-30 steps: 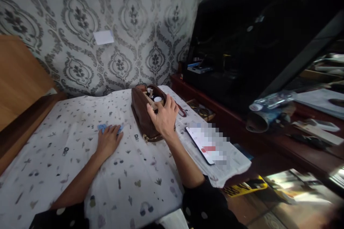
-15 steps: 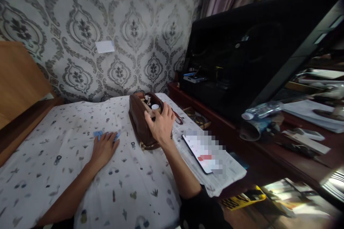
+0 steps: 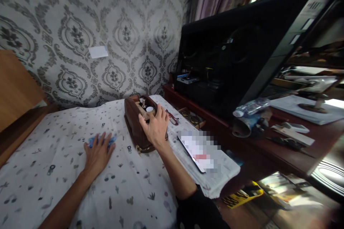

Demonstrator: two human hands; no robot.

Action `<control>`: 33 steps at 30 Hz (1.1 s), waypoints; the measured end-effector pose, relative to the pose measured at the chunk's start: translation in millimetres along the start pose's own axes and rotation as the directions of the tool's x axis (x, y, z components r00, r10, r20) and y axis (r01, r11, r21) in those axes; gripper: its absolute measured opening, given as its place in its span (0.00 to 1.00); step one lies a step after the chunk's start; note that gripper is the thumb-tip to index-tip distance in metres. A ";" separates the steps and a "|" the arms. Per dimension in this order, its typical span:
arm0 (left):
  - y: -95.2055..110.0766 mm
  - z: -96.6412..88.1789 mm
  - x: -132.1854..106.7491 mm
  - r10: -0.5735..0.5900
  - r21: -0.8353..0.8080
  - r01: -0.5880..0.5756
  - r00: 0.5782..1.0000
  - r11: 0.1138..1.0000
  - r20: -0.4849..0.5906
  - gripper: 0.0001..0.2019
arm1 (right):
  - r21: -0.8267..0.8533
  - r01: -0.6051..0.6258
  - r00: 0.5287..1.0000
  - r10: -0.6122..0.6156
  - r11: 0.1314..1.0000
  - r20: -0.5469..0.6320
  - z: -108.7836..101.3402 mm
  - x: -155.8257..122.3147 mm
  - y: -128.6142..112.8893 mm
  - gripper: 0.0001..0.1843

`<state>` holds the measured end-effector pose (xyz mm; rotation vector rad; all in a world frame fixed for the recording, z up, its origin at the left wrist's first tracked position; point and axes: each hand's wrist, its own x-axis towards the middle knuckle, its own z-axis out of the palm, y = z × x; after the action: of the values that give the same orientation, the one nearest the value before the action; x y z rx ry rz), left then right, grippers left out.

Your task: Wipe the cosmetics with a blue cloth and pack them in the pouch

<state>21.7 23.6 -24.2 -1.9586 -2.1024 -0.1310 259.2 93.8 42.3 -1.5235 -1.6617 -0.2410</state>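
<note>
A brown leather pouch (image 3: 133,123) stands open on the white patterned cloth (image 3: 67,164), with small bottles (image 3: 146,106) showing inside. My right hand (image 3: 153,126) grips the pouch's near rim, fingers curled over the top. My left hand (image 3: 98,153) lies flat on the cloth to the left of the pouch, pressing on a small blue cloth (image 3: 94,139) that peeks out past the fingertips.
A phone (image 3: 197,148) lies on newspaper to the right of the pouch. A dark wooden desk (image 3: 268,150) carries a large black monitor (image 3: 242,50), a plastic bottle (image 3: 251,107) and papers. Patterned wallpaper (image 3: 120,25) rises behind; a wooden board (image 3: 16,86) stands at left.
The view has swung up and to the right, so everything sits lower and further left. Both hands keep their places on the pouch and the blue cloth.
</note>
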 end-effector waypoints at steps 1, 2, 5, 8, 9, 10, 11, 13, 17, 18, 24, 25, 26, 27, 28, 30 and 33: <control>-1.5 -2.7 1.9 0.002 -0.010 -0.003 0.999 1.000 -0.044 0.26 | 0.003 0.001 1.000 -0.001 1.000 -0.003 -0.1 0.0 -0.1 0.25; -3.1 -7.7 6.4 0.012 -0.031 -0.015 0.995 0.999 -0.096 0.26 | 0.006 0.002 1.000 -0.002 1.000 -0.004 -0.2 0.0 -0.3 0.25; -4.3 -38.8 39.7 0.088 -0.175 -0.134 0.965 0.975 -0.248 0.25 | 0.019 -0.002 1.000 0.002 1.000 0.008 -1.9 0.2 -1.4 0.27; 9.0 -84.2 100.0 0.259 -0.359 -0.352 0.924 0.864 -0.282 0.25 | 0.021 -0.015 0.999 0.014 1.000 0.035 -6.3 0.8 -3.0 0.28; 17.4 -98.5 122.7 0.319 -0.407 -0.401 0.913 0.821 -0.255 0.25 | 0.022 -0.019 0.999 0.018 1.000 0.049 -7.9 1.0 -3.4 0.28; 27.4 -111.0 145.0 0.374 -0.451 -0.430 0.903 0.782 -0.212 0.25 | 0.024 -0.022 0.998 0.020 0.999 0.064 -9.4 1.2 -3.7 0.29; 38.3 -121.3 165.8 0.436 -0.480 -0.447 0.889 0.755 -0.140 0.25 | 0.028 -0.023 0.997 0.021 0.999 0.078 -10.6 1.4 -3.8 0.30; 60.8 -135.5 200.4 0.605 -0.464 -0.510 0.793 0.724 0.074 0.21 | 0.036 -0.024 0.995 0.021 0.999 0.094 -11.8 1.7 -3.6 0.31; 97.7 -142.7 236.0 0.695 -0.260 -0.666 0.547 0.699 0.467 0.23 | 0.055 -0.024 0.996 0.019 0.998 0.088 -11.2 1.7 -2.7 0.31; 104.7 -141.2 239.3 0.673 -0.206 -0.686 0.530 0.698 0.516 0.24 | 0.063 -0.026 0.996 0.021 0.998 0.084 -11.1 1.6 -2.6 0.31; 132.1 -123.5 242.4 0.598 -0.020 -0.710 0.577 0.704 0.557 0.14 | 0.095 -0.028 0.996 0.020 0.995 0.086 -12.6 1.1 -3.0 0.30; 133.1 -123.0 242.6 0.593 -0.002 -0.709 0.589 0.705 0.549 0.13 | 0.099 -0.029 0.996 0.021 0.995 0.084 -12.8 1.0 -3.0 0.30; 132.7 -124.0 243.1 0.590 0.012 -0.707 0.599 0.707 0.542 0.13 | 0.103 -0.029 0.997 0.021 0.994 0.080 -12.9 0.9 -3.0 0.30; 130.8 -126.5 243.7 0.586 0.023 -0.704 0.608 0.710 0.536 0.14 | 0.107 -0.029 0.997 0.021 0.994 0.078 -13.1 1.0 -3.0 0.30; 127.7 -130.1 244.5 0.581 0.036 -0.701 0.617 0.712 0.531 0.15 | 0.110 -0.029 0.997 0.020 0.994 0.076 -13.3 1.0 -3.0 0.30; 119.0 -138.1 246.0 0.570 0.063 -0.697 0.632 0.714 0.526 0.18 | 0.114 -0.029 0.997 0.020 0.993 0.077 -13.9 1.3 -2.9 0.30; 105.5 -145.2 246.6 0.604 0.030 -0.692 0.649 0.721 0.463 0.17 | 0.116 -0.028 0.996 0.018 0.993 0.083 -14.5 1.6 -2.6 0.31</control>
<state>131.9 235.4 165.7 -2.6374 -1.3542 0.6909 263.5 85.0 53.4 -1.4810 -1.6912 -0.0683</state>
